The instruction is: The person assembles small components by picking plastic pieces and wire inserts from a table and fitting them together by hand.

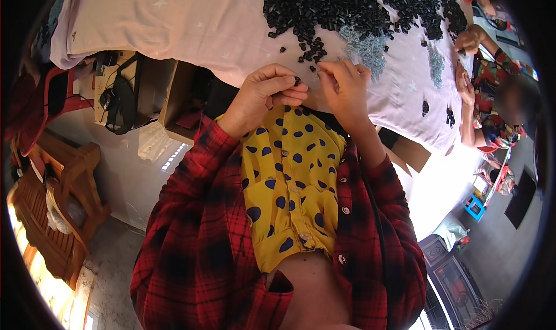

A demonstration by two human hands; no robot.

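Observation:
My left hand (263,95) is closed, pinching a small black plastic piece (297,81) between thumb and fingertips. Just to its right, my right hand (348,92) has its thumb and forefinger bent toward each other, close to the cloth edge. Whatever lies between those fingertips, if anything, is too small to make out. Beyond both hands a large heap of similar black pieces (324,8) spreads over a pink star-patterned cloth (174,23). A pile of tiny grey-blue parts (364,49) lies at the near side of the heap, above my right hand.
A second small grey-blue pile (436,68) and two little clusters of black pieces (450,117) lie to the right. Another person's hands (466,81) work at the cloth's right edge. Open cardboard boxes (179,92) stand below the cloth, and a wooden chair (63,197) is at left.

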